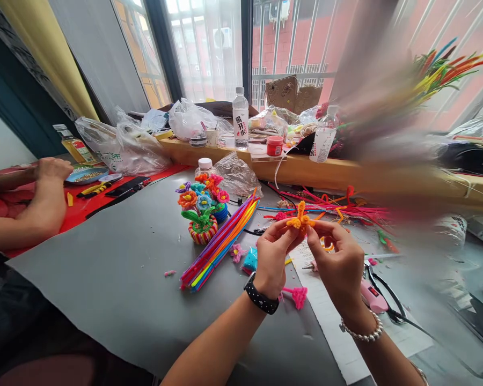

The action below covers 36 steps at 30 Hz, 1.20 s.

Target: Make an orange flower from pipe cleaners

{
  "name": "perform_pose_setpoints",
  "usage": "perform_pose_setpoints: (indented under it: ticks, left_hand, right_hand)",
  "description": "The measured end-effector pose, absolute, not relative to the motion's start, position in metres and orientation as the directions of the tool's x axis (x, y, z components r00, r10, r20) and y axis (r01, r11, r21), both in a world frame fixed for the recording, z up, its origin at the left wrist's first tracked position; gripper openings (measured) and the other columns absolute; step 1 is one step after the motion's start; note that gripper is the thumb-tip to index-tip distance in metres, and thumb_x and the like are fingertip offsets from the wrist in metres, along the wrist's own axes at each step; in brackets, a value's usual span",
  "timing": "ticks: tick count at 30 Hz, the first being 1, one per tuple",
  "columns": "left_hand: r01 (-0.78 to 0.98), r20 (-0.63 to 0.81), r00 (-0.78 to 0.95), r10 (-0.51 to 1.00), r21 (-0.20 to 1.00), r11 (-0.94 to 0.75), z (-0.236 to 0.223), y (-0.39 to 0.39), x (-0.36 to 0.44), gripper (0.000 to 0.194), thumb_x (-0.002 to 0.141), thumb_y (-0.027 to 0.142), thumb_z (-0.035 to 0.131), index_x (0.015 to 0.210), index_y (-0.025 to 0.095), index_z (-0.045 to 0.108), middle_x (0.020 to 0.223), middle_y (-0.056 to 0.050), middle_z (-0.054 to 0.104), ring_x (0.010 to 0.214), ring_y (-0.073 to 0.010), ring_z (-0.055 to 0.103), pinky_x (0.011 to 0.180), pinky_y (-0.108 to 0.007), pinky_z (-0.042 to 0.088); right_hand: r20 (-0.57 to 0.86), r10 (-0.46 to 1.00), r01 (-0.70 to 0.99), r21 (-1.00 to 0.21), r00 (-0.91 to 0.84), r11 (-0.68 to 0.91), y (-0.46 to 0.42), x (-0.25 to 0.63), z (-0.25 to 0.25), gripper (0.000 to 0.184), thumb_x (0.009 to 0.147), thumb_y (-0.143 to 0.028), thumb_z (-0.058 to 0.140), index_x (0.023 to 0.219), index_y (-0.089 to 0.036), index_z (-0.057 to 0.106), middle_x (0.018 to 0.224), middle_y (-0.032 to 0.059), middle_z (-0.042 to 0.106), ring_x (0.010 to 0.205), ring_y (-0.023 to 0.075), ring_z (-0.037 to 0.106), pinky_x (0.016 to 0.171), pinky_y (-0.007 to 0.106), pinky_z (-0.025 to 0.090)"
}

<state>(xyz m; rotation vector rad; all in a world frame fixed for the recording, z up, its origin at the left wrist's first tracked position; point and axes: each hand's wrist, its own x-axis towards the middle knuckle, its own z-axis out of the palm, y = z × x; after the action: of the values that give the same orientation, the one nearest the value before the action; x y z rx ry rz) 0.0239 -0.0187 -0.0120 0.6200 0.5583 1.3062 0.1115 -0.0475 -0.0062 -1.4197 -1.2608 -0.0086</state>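
Observation:
My left hand [271, 257] and my right hand [338, 260] are raised over the grey table [116, 279], fingertips pinched on a small orange pipe-cleaner flower [300, 219] held between them. The left wrist wears a black band, the right a bead bracelet. Left of the hands lies a bundle of coloured pipe cleaners [221, 241]. Beside it stands a finished pipe-cleaner flower pot [201, 206].
Another person's arms [40, 198] rest on the red mat at the left. A pink glue gun [372, 297] and scissors lie on paper at the right. Loose pipe cleaners [334, 206] lie behind the hands. Bottles [240, 118], bags and jars crowd the wooden sill.

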Motion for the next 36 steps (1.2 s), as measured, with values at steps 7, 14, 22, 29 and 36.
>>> perform_pose_setpoints:
  ticks: [7, 14, 22, 29, 36]
  left_hand:
    - [-0.709, -0.046, 0.179, 0.983, 0.686, 0.162, -0.012, -0.021, 0.025, 0.016, 0.062, 0.018, 0.069, 0.076, 0.013, 0.063, 0.078, -0.004, 0.068, 0.075, -0.0134, 0.063, 0.077, -0.027, 0.047]
    - [-0.734, -0.074, 0.192, 0.979, 0.651, 0.193, -0.013, -0.02, 0.024, 0.016, 0.061, 0.015, 0.069, 0.076, 0.013, 0.063, 0.079, -0.004, 0.068, 0.076, -0.0139, 0.063, 0.078, -0.027, 0.046]
    - [-0.738, -0.089, 0.203, 0.975, 0.641, 0.212, -0.013, -0.019, 0.024, 0.018, 0.056, 0.016, 0.072, 0.072, 0.014, 0.065, 0.074, -0.002, 0.068, 0.071, -0.0134, 0.063, 0.078, -0.028, 0.046]
    - [-0.718, -0.046, 0.213, 0.976, 0.67, 0.189, -0.012, -0.019, 0.023, 0.018, 0.059, 0.018, 0.071, 0.076, 0.015, 0.066, 0.079, -0.003, 0.068, 0.075, -0.0139, 0.063, 0.075, -0.026, 0.047]
    - [-0.698, -0.039, 0.24, 0.97, 0.687, 0.201, -0.011, -0.022, 0.024, 0.015, 0.062, 0.017, 0.069, 0.076, 0.014, 0.066, 0.077, -0.002, 0.068, 0.073, -0.0133, 0.063, 0.075, -0.026, 0.048]
  right_hand:
    - [0.755, 0.554, 0.78, -0.563, 0.351, 0.274, -0.046, 0.108, -0.013, 0.012, 0.076, -0.023, 0.055, 0.082, -0.016, 0.061, 0.066, 0.0011, 0.061, 0.053, 0.0106, 0.047, 0.051, 0.024, 0.042]
    - [0.934, 0.356, 0.916, -0.131, -0.013, 0.378, -0.042, 0.115, -0.023, 0.016, 0.075, -0.01, 0.057, 0.089, -0.017, 0.056, 0.077, 0.0059, 0.064, 0.072, 0.0159, 0.057, 0.069, 0.03, 0.047]
    - [0.863, 0.39, 0.9, 0.152, -0.322, 0.408, -0.046, 0.13, -0.022, 0.037, 0.076, -0.009, 0.055, 0.111, -0.017, 0.049, 0.085, 0.0072, 0.065, 0.075, 0.0178, 0.058, 0.07, 0.033, 0.046]
    - [0.908, 0.413, 0.87, -0.259, 0.072, 0.42, -0.044, 0.13, -0.008, 0.032, 0.071, -0.025, 0.064, 0.101, -0.02, 0.054, 0.082, 0.0051, 0.061, 0.071, 0.0163, 0.058, 0.065, 0.03, 0.048]
    - [0.905, 0.425, 0.871, -0.225, 0.02, 0.437, -0.045, 0.124, -0.006, 0.02, 0.075, -0.015, 0.058, 0.094, -0.021, 0.058, 0.081, 0.0043, 0.062, 0.072, 0.0154, 0.059, 0.066, 0.03, 0.049]
